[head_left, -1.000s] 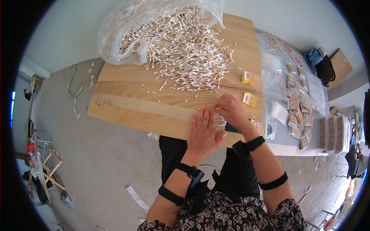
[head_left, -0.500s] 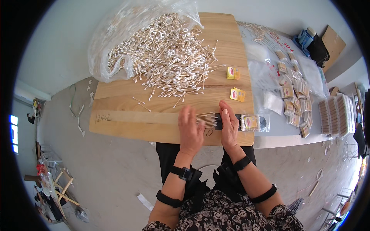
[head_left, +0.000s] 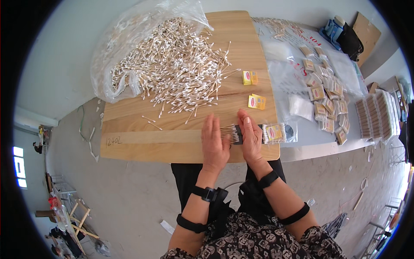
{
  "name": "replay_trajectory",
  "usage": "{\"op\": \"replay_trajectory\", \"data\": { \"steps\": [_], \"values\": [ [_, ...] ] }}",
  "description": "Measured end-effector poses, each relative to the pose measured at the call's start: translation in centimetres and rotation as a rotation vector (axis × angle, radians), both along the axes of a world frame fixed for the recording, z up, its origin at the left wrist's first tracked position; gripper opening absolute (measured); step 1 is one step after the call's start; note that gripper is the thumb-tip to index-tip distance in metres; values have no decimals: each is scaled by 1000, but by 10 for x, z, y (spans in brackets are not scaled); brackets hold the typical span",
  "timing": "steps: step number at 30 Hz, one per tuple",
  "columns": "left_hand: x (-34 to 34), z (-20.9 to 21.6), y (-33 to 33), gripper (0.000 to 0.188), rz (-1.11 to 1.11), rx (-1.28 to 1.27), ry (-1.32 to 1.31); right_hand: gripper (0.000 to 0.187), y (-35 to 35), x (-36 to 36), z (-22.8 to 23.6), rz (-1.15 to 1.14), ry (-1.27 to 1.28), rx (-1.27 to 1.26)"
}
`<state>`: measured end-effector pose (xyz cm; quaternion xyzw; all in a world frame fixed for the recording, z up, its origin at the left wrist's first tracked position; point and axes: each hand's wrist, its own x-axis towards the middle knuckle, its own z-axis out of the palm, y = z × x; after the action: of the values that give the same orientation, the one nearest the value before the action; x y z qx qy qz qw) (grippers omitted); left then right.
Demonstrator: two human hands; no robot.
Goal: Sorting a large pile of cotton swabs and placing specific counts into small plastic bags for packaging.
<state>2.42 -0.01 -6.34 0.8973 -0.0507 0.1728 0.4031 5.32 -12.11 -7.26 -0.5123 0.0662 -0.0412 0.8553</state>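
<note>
My left hand (head_left: 214, 144) stands at the near edge of the wooden board with its fingers stretched out, its palm beside a layer of cotton swabs (head_left: 229, 134). On the other side of those swabs is my right hand (head_left: 252, 140), fingers also straight and resting by a dark strip (head_left: 257, 128) on the board. To its right lies a clear bag (head_left: 274, 133) of cotton swabs with a yellow card in it, partly over the board's right edge. Whether either palm presses on the swab ends is hard to see.
A big heap of loose cotton swabs (head_left: 181, 77) spills from a clear plastic bag (head_left: 101, 69). Two small stacks of yellow cards (head_left: 257, 102) lie at the right of the board (head_left: 164, 149). Several packed swab bags (head_left: 330, 108) and a large stacked block of packs (head_left: 376, 116) are farther right.
The view has shifted a little, so the board and things on it sit slightly farther left. My left hand has drawn nearer the swabs, and the gap between my hands is narrower.
</note>
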Motion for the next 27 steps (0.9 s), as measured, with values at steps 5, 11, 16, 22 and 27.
{"op": "replay_trajectory", "data": {
  "steps": [5, 11, 16, 22, 27],
  "values": [
    [-10, 1, -8, 73, -96, 505, 192, 38, -11, 2, -3, 33, 11, -167],
    [11, 7, -9, 79, -50, 606, 257, 34, -12, 0, -5, 30, 20, -196],
    [0, 15, -8, 76, -134, 603, 260, 34, -12, -5, 1, 2, 19, -172],
    [9, -9, 6, 65, 64, -474, 31, 40, 0, 2, 0, -14, -47, -105],
    [31, -19, 0, 66, -13, -992, 53, 48, 13, 4, -3, -35, -92, -342]
  ]
}}
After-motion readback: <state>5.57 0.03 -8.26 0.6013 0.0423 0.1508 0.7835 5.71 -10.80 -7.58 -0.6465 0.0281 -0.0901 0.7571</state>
